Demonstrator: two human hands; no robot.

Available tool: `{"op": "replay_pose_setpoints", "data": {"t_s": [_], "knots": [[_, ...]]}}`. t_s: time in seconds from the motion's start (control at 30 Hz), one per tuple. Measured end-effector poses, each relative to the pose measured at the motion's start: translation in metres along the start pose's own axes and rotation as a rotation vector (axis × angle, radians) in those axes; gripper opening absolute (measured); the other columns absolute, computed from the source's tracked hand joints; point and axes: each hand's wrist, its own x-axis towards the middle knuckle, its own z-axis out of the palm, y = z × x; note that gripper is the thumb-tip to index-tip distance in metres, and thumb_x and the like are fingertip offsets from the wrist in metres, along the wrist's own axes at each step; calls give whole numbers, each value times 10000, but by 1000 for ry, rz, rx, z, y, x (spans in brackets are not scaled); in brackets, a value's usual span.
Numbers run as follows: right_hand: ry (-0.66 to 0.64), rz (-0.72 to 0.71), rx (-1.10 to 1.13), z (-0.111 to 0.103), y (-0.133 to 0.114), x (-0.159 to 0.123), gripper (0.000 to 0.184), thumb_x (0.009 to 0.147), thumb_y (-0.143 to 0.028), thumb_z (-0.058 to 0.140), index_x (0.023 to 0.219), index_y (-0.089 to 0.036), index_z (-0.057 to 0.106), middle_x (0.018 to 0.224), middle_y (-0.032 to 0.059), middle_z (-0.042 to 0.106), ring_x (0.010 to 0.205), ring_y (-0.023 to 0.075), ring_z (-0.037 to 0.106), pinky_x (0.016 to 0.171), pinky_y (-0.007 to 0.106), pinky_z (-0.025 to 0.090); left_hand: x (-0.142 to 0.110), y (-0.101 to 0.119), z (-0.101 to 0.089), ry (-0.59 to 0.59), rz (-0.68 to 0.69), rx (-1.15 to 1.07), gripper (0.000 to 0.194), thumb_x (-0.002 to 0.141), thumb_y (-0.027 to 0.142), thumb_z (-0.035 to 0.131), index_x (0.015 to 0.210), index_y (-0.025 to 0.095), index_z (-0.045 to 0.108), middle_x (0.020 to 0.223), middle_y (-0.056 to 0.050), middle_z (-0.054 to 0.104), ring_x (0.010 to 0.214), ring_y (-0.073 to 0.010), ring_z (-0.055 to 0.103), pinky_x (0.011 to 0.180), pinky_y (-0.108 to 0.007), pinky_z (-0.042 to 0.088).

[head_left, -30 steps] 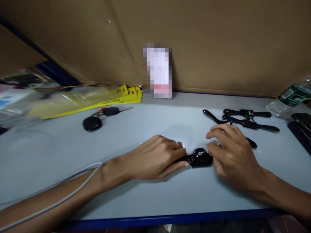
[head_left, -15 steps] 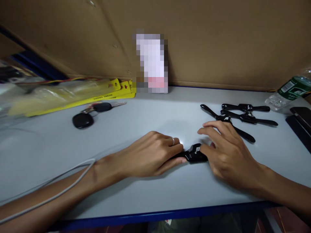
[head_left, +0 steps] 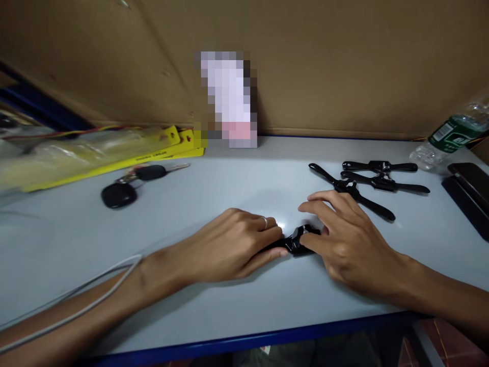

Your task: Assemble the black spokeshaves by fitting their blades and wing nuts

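Observation:
A black spokeshave (head_left: 303,247) lies near the front of the table, with a silver screw at its middle. My left hand (head_left: 244,243) is closed round its left handle, pressing it down, the thumb along the near side. My right hand (head_left: 349,244) has its thumb on the screw area of the tool's body, with the index and other fingers arched above. That hand covers the tool's right handle. Behind it lie several more black spokeshaves: one at a slant (head_left: 372,208), close to my right fingers, and two side by side, a far one (head_left: 403,167) and a nearer one (head_left: 410,187).
Car keys (head_left: 119,195) lie at left, before yellow cards in clear packaging (head_left: 153,148). A pixelated upright item (head_left: 229,97) leans on the cardboard wall (head_left: 324,66). A plastic bottle (head_left: 451,135) and dark phone-like object (head_left: 468,199) are at right. A grey cable (head_left: 114,285) crosses my left forearm.
My right thumb has moved left onto the screw area of the spokeshave. My left hand keeps its hold. The whole view has shifted, so things appear further left.

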Motion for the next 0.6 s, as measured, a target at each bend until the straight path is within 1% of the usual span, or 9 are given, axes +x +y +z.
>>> {"op": "replay_pose_setpoints", "data": {"t_s": [0.13, 0.27, 0.37, 0.4, 0.47, 0.53, 0.6], "knots": [[-3, -5, -11, 0, 0, 0, 321, 847, 47, 492, 686, -149, 688, 1091, 168, 691, 1121, 310, 539, 831, 416, 464, 0, 0, 0, 2, -5, -2, 517, 1118, 416, 270, 776, 184, 582, 670, 4, 599, 493, -126, 538, 503, -324, 350], [5, 38, -100, 1, 1, 0, 294, 858, 47, 479, 771, -114, 709, 1086, 192, 686, 1130, 329, 534, 849, 433, 464, 0, 0, -1, -10, -4, -18, 499, 1116, 404, 290, 779, 183, 585, 664, 2, 594, 490, -126, 530, 506, -320, 356], [-12, 18, -40, 1, 1, 0, 313, 881, 45, 459, 842, -111, 728, 1109, 184, 683, 1142, 316, 529, 869, 428, 474, 1, 0, -1, -2, -5, -33, 480, 1112, 396, 314, 786, 182, 594, 666, 1, 593, 493, -121, 521, 505, -313, 354], [-16, -2, -4, 1, 1, 0, 320, 888, 42, 459, 830, -119, 729, 1117, 179, 682, 1154, 312, 527, 879, 424, 477, 1, 0, -1, 2, -5, -36, 478, 1111, 395, 317, 788, 181, 597, 668, 1, 593, 494, -121, 520, 505, -314, 356], [-6, -26, 19, 0, 0, 0, 341, 899, 37, 459, 746, -134, 710, 1115, 179, 683, 1164, 311, 526, 879, 421, 479, 0, 0, 0, 3, -1, -33, 475, 1110, 392, 320, 789, 181, 600, 673, -1, 596, 495, -122, 521, 506, -317, 360], [8, 0, -45, -1, 1, 0, 370, 907, 36, 443, 687, -137, 687, 1099, 191, 685, 1149, 321, 528, 847, 426, 479, 0, 0, 0, -1, -3, -21, 478, 1110, 392, 320, 780, 182, 595, 671, -1, 597, 492, -123, 519, 507, -320, 357], [9, 42, -104, -2, 1, 1, 362, 903, 40, 427, 749, -124, 712, 1095, 203, 683, 1126, 330, 530, 811, 434, 480, 0, 0, 0, -10, -9, -12, 487, 1112, 400, 311, 772, 184, 585, 665, 1, 594, 490, -125, 520, 506, -323, 350]]}}
